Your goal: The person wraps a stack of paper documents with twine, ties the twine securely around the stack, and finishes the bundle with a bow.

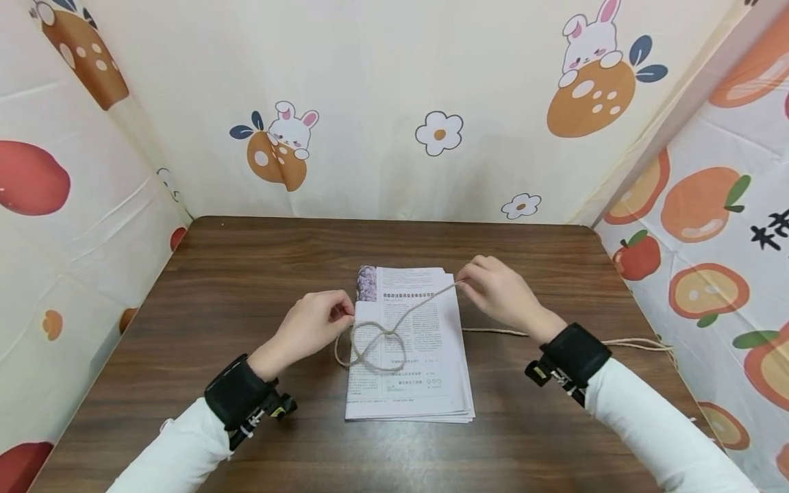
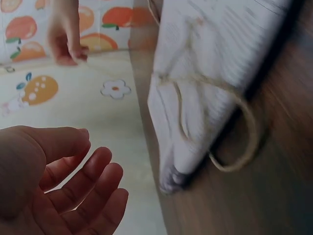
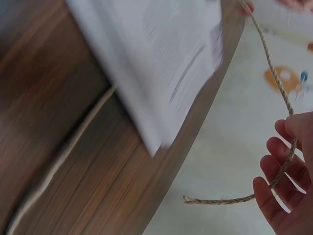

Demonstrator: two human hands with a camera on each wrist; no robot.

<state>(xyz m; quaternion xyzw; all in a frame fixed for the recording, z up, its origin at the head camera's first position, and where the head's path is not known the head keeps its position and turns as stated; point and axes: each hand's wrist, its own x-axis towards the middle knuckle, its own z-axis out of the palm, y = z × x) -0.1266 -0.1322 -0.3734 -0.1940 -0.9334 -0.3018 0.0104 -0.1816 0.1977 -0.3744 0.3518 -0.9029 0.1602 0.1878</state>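
A folded stack of newspaper [image 1: 437, 342] lies on the table, with a thin beige rope [image 1: 411, 310] looped and crossed over its top. My right hand [image 1: 499, 291], at the stack's upper right, pinches the rope between thumb and fingers. In the right wrist view, a short rope end [image 3: 215, 201] hangs past those fingers. My left hand [image 1: 311, 322] is beside the stack's left edge, close to the loop. The left wrist view shows that hand [image 2: 63, 186] with loosely bent fingers, a gap between thumb and fingertips, and nothing held.
From the stack's right side, rope [image 1: 493, 331] runs along the brown wooden table [image 1: 259, 438] below my right wrist. Doubled strands [image 1: 641, 342] reach the table's right edge. Printed cloth [image 1: 370, 171] hangs behind and on both sides.
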